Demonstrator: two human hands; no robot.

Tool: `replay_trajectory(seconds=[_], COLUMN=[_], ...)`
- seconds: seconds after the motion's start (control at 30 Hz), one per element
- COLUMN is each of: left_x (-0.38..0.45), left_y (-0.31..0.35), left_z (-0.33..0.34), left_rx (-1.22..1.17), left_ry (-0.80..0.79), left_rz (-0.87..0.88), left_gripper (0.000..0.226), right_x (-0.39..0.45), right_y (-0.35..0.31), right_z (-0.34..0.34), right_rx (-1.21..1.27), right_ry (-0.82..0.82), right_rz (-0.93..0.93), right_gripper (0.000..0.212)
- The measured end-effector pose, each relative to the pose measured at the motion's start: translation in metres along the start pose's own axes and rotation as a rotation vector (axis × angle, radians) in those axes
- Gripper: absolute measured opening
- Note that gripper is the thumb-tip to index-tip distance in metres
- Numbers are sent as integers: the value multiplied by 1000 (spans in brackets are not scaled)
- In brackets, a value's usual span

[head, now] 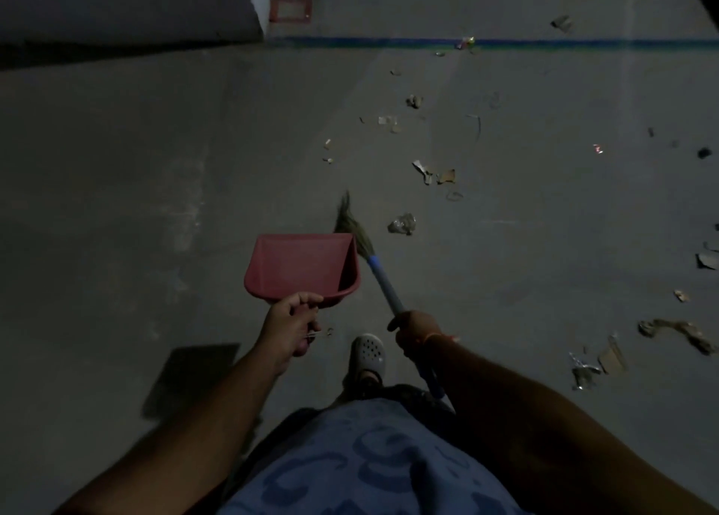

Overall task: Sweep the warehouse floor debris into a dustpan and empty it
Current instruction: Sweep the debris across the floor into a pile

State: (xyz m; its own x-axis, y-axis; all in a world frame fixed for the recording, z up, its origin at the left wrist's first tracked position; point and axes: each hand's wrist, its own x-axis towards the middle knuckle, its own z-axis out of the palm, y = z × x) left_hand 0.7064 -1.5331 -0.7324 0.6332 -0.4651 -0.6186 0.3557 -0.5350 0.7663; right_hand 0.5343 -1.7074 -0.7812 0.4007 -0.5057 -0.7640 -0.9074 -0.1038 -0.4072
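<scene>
My left hand (290,322) grips the handle of a red dustpan (301,267), held in front of me above the grey floor with nothing visible inside it. My right hand (416,329) grips the blue-and-white handle of a grass broom (383,285). The broom's bristles (350,222) point forward just past the dustpan's right edge. Scattered debris lies ahead and to the right: a crumpled clear wrapper (402,224), cardboard scraps (445,176), small paper bits (387,120) and a larger heap (679,333) at the right.
A wall corner (256,12) rises at the upper left, with a red square frame (290,8) beside it. A blue line (544,42) crosses the floor far ahead. My foot in a grey clog (367,355) is below the hands. A dark flat sheet (194,378) lies at the left.
</scene>
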Motion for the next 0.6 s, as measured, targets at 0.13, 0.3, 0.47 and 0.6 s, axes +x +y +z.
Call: replay_trajectory(seconds=[0.13,0.3,0.47,0.6], left_x=[38,83,129,179], left_y=[36,73,106,132], left_z=[8,10,3,-17], left_rx=[-2,-3,-28,-43], left_ry=[-23,-32,-30,-38], left_rz=[-9,-3,-10,-32], left_gripper=[17,17,20,20], right_x=[32,73,93,134], right_y=[-1,-5,-48,-98], right_z=[-22,-73,-99,-102], right_rx=[182,191,93,73], right_ry=[43,205,290,308], right_rz=[184,333,326,219], right_gripper=[23,15,11,24])
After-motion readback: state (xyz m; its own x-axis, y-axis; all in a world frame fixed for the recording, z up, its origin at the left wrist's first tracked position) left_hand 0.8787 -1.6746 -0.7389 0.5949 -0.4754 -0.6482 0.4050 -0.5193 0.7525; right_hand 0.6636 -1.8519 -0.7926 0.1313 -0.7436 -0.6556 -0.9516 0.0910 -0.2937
